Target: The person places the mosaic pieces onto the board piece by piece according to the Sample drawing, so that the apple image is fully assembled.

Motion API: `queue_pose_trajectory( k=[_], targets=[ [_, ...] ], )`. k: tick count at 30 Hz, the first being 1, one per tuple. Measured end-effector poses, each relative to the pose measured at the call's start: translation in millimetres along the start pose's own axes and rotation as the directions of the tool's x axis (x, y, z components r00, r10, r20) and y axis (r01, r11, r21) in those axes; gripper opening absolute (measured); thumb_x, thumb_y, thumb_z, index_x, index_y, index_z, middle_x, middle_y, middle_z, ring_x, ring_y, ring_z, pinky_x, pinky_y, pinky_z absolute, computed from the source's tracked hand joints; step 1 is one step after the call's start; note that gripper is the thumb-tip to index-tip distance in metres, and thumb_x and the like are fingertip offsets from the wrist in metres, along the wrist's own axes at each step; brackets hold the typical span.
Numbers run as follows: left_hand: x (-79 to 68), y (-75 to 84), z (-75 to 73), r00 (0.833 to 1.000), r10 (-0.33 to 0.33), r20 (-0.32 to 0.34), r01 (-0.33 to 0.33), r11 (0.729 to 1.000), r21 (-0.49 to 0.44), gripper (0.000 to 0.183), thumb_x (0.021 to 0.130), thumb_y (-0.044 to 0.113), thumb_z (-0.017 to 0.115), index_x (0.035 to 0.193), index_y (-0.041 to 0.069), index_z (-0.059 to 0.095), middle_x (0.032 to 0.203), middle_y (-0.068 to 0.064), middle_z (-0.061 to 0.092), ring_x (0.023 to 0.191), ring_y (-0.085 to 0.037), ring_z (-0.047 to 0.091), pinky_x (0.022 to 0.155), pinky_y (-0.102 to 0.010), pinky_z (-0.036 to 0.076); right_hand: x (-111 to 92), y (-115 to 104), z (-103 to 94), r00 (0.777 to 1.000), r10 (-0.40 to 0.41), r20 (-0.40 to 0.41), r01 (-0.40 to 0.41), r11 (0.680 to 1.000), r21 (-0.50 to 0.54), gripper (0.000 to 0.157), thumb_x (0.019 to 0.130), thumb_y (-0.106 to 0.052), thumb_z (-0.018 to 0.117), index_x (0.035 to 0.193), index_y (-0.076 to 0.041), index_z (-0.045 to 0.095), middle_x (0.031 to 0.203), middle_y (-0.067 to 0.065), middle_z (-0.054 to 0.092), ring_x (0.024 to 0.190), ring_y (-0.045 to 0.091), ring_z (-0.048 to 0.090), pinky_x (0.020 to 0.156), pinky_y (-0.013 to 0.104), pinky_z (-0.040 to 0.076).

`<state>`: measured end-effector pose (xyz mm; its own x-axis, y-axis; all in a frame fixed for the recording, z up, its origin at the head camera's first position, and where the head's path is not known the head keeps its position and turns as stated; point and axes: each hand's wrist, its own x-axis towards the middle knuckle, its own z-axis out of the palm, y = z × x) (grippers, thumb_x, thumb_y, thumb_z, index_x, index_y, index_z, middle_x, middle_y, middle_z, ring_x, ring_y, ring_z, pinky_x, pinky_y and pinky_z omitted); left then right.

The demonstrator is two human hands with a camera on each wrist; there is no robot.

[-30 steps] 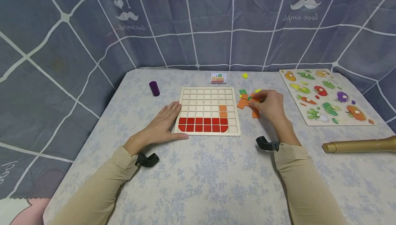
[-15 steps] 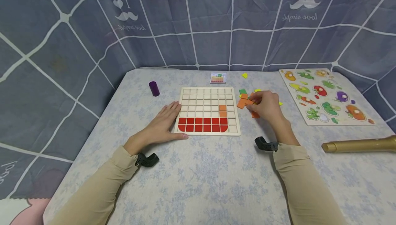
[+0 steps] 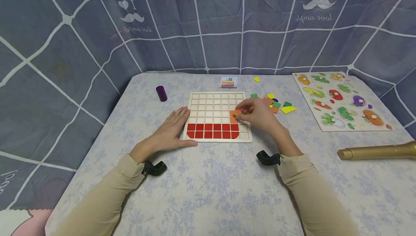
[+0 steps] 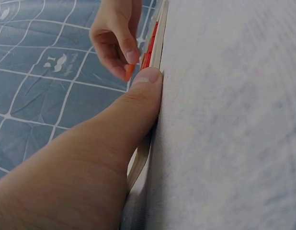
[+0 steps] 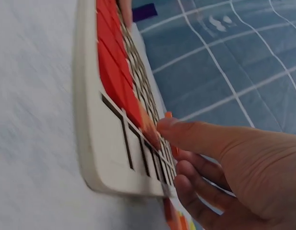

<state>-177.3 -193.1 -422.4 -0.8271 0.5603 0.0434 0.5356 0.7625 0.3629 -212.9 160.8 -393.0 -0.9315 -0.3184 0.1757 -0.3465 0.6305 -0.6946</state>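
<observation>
On the surface [image 3: 211, 185], roughly central, lies the board [image 3: 208, 115], flat, grid side up. Right hand [image 3: 258, 113] is over its right part: grip narrow, thumb and fingers pinching an orange tile [image 5: 174, 149]. Right wrist view shows that tile on edge above the grid, other fingers loosely bent; contact with the board, can't tell. Left hand [image 3: 173, 124] is at the board's left side, grip wide, fingers extended against the edge, thumb at the near left corner, touching.

Red tiles [image 3: 209, 134] fill two near rows, six across from the left, outer near corners rounded. Orange also sits in the grid just behind the right end of the red; how many there is unclear, right hand partly covers it. Loose pieces [image 3: 288, 109] lie right of the board, behind the right hand: yellow, green, orange, dark blue, some overlapping.

Behind the board, card [image 3: 229, 82] with a coloured block picture; yellow piece [image 3: 256, 79] to its right. Purple cylinder [image 3: 161, 93] beyond the left hand. Far right, vegetable puzzle [image 3: 334, 128]; gold tube [image 3: 373, 152] nearer, cut off by the view's edge. Grey-blue cloth [image 3: 224, 53] hangs behind.
</observation>
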Motion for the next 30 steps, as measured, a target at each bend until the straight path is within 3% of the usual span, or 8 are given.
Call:
queue_pose_trajectory(
  k=[5, 16, 30],
  targets=[
    [-0.5, 0.0, 0.7, 1.0, 0.004, -0.002, -0.004, 1.0, -0.002, 0.121, 0.088, 0.061, 0.077, 0.166, -0.006, 0.013, 0.176, -0.023, 0.01, 0.165, -0.037, 0.007, 0.135, -0.054, 0.006, -1, -8, 12.8, 0.999, -0.028, 0.047, 0.027, 1.0, 0.014, 0.025, 0.086, -0.014, 0.089, 0.109, -0.007, 0.081, 0.097, 0.007, 0.075, 0.086, 0.022, 0.066, 0.077, 0.034, 0.055],
    [0.2, 0.5, 0.7, 1.0, -0.005, 0.004, 0.005, 1.0, -0.004, 0.122, 0.088, 0.06, 0.078, 0.167, -0.005, 0.011, 0.176, -0.023, 0.009, 0.165, -0.036, 0.005, 0.135, -0.053, 0.005, -1, -15, 28.9, 0.996, -0.07, 0.051, 0.069, 0.997, 0.032, 0.017, 0.091, -0.016, 0.085, 0.106, -0.01, 0.082, 0.101, 0.006, 0.075, 0.089, 0.022, 0.068, 0.081, 0.036, 0.058],
    [0.5, 0.1, 0.0, 1.0, -0.005, 0.006, 0.005, 1.0, 0.003, 0.123, 0.088, 0.061, 0.078, 0.167, -0.005, 0.01, 0.176, -0.022, 0.008, 0.165, -0.035, 0.005, 0.135, -0.053, 0.005, -1, -18, 30.8, 0.994, -0.085, 0.063, 0.085, 0.996, 0.004, 0.01, 0.094, -0.012, 0.081, 0.104, -0.011, 0.083, 0.102, 0.003, 0.077, 0.093, 0.02, 0.07, 0.085, 0.037, 0.06]
  ],
)
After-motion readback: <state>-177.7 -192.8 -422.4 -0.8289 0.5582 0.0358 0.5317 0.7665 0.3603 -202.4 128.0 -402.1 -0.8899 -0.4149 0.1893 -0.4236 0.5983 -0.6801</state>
